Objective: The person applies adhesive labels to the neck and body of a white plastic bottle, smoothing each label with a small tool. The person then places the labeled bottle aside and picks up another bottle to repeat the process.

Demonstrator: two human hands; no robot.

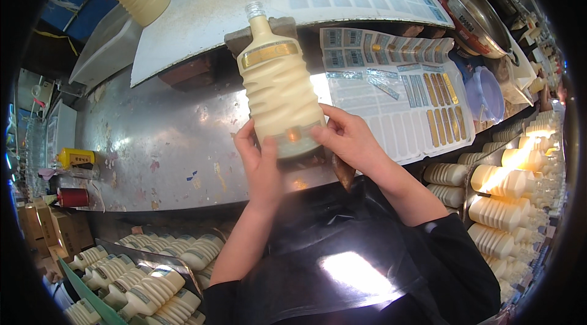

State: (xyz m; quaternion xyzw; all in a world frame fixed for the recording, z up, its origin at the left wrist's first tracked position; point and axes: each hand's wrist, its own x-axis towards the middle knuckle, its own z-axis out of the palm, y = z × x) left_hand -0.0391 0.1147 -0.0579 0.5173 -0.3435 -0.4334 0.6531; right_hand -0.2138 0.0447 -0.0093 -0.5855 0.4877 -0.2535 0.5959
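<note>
A cream-coloured bottle (281, 92) with a wavy ridged body and a clear threaded neck lies tilted before me, its neck pointing away. Around the left side of its base my left hand (255, 157) is closed, with the thumb on the front. My right hand (354, 138) grips the lower right side, its thumb at the edge of a silvery label (299, 134) with an orange-gold centre. Across the shoulder runs a gold label (269, 54). Behind the upper body sits a grey block (239, 40); whether they touch, I cannot tell.
Label sheets (397, 96) cover the bench's right side, near a lilac basin (485, 94) and a large metal pan (474, 10). Similar bottles fill crates at lower left (150, 288) and right (498, 206). A white board (214, 7) spans the back; a yellow container (76, 158) stands left.
</note>
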